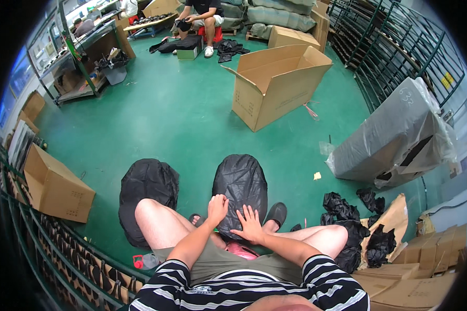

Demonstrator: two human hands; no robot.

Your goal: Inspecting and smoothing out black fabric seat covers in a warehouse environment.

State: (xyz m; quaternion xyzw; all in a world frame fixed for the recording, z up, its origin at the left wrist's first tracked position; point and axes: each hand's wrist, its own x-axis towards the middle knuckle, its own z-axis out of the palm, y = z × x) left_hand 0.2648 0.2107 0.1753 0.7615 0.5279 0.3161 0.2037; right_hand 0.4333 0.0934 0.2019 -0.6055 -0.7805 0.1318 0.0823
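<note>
Between my knees stands an oval black bundle (242, 179) with a smooth, creased cover of thin sheet or fabric. My right hand (250, 225) lies flat on its near part, fingers spread. Against the bundle's left edge, my left hand (218, 208) is closed with the fingers curled; whatever is inside them is hidden. A second black bundle (148, 192) of similar shape rests on the green floor, left of my left knee. Part of a red seat (242, 251) shows beneath me.
Crumpled black sheets (350, 223) and flattened cardboard (436, 249) lie at my right. Ahead is a large open carton (283, 90); a plastic-wrapped grey block (394, 135) stands right. At left are a carton (62, 184), a green rack (67, 254) and a red-capped bottle (146, 261). Another person (205, 18) sits far ahead.
</note>
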